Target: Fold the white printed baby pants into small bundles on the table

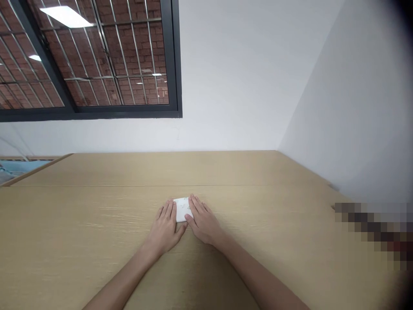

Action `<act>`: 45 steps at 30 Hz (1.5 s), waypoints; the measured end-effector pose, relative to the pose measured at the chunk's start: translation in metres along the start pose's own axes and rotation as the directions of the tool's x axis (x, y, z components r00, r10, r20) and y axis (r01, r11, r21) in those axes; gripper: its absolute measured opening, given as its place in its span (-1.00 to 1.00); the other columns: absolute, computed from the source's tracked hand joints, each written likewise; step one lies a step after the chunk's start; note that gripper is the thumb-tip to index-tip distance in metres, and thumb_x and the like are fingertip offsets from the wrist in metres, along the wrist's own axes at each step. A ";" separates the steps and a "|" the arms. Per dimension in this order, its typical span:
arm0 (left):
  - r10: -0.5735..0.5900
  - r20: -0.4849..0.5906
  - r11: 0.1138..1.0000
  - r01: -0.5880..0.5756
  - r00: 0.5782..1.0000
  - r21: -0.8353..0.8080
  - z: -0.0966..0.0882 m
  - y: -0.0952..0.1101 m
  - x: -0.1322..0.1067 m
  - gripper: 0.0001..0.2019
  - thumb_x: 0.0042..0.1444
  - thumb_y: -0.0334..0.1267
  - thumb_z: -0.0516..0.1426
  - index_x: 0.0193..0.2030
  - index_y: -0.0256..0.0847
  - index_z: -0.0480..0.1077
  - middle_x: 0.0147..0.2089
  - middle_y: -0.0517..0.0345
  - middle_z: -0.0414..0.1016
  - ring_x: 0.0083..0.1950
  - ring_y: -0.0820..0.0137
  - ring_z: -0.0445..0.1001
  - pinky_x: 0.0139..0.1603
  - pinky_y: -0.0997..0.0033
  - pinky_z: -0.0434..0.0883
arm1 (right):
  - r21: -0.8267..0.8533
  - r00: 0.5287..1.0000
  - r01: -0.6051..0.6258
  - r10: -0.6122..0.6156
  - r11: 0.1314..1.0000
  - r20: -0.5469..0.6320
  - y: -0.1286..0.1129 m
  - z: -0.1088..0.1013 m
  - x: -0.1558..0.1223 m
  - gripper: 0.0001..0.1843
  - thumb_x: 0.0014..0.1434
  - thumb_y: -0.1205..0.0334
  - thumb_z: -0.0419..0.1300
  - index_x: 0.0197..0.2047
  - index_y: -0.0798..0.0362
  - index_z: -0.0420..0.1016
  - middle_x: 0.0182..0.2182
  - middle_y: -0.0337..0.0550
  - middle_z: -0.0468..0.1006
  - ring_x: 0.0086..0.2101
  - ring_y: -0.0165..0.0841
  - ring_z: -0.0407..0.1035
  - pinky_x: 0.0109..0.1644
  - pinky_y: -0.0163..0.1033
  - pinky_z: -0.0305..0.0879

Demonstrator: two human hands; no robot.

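A small white rectangular packet (183,209) with a faint printed pattern lies flat on the wooden tabletop (97,249). It resembles a pocket tissue pack, but its exact kind cannot be made out. My left hand (167,228) rests palm down at its left edge, fingers stretched forward and thumb pointing inward below it. On the other side, my right hand (204,220) lies flat with straight fingers along the right edge, covering part of it. The thumbs come close together near the packet's front edge.
A seam runs across the table toward the back. Beyond it stand a white wall (232,86) and a dark-framed barred window (176,64). Another wall (364,129) borders the right. A pixelated patch (380,230) hides something at the right edge. Something light blue (22,167) shows past the table's left edge.
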State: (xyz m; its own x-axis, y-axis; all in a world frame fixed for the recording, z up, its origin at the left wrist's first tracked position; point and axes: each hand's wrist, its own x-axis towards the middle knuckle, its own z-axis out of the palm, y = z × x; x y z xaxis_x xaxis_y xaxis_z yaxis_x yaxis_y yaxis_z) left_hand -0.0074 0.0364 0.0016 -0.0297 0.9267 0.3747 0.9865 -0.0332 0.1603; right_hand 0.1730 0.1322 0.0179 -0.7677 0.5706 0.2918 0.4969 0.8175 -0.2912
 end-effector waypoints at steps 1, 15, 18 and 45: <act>0.001 0.012 1.000 0.000 1.000 -0.023 0.000 -0.002 0.000 -0.21 0.35 0.18 -0.08 0.45 -0.48 0.00 0.48 -0.41 0.02 0.52 -0.06 -0.03 0.45 -0.13 0.06 | 0.007 1.000 -0.005 0.005 1.000 0.005 0.000 0.000 0.000 -0.28 0.48 -0.05 -0.22 0.51 0.25 -0.12 0.48 0.14 -0.11 0.44 -0.12 -0.21 0.47 0.08 -0.16; 0.064 0.236 0.965 0.000 0.970 -0.263 -0.053 -0.015 0.031 -0.37 0.01 -0.23 0.18 0.27 -0.22 0.21 0.16 -0.18 0.46 0.18 0.01 0.43 0.17 0.07 0.38 | 0.185 0.992 0.048 -0.069 0.982 0.109 0.015 -0.027 0.007 -0.12 0.15 0.27 0.11 0.50 0.17 -0.05 0.45 0.16 0.02 0.42 -0.09 -0.10 0.44 0.13 -0.10; 0.065 0.200 0.964 -0.010 0.978 -0.265 -0.044 -0.018 0.030 -0.31 -0.02 -0.35 0.13 0.32 -0.23 0.16 0.26 -0.18 0.40 0.29 0.03 0.35 0.35 0.00 0.23 | 0.195 0.998 0.064 -0.061 0.979 -0.019 0.017 -0.019 0.011 -0.25 0.12 0.37 0.08 0.40 0.14 0.17 0.38 0.16 0.20 0.36 -0.08 0.06 0.40 0.14 0.00; -0.129 0.236 0.978 0.163 0.963 -0.133 -0.056 0.023 0.005 -0.67 0.36 -0.20 -0.11 0.09 -0.29 0.33 -0.19 -0.16 0.57 -0.12 0.02 0.54 -0.09 0.09 0.38 | 0.522 0.964 -0.251 0.262 0.815 0.054 0.025 -0.033 0.079 -0.63 0.32 0.08 0.19 0.10 0.10 0.40 0.00 0.05 0.55 -0.02 -0.21 0.46 0.07 -0.10 0.38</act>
State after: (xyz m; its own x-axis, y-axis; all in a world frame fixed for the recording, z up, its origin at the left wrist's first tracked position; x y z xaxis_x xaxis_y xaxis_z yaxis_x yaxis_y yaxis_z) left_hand 0.0066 0.0192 0.0581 -0.1174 0.9852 0.1250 0.9381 0.0687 0.3396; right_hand 0.1382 0.2001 0.0631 -0.6315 0.7597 0.1553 0.3867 0.4821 -0.7862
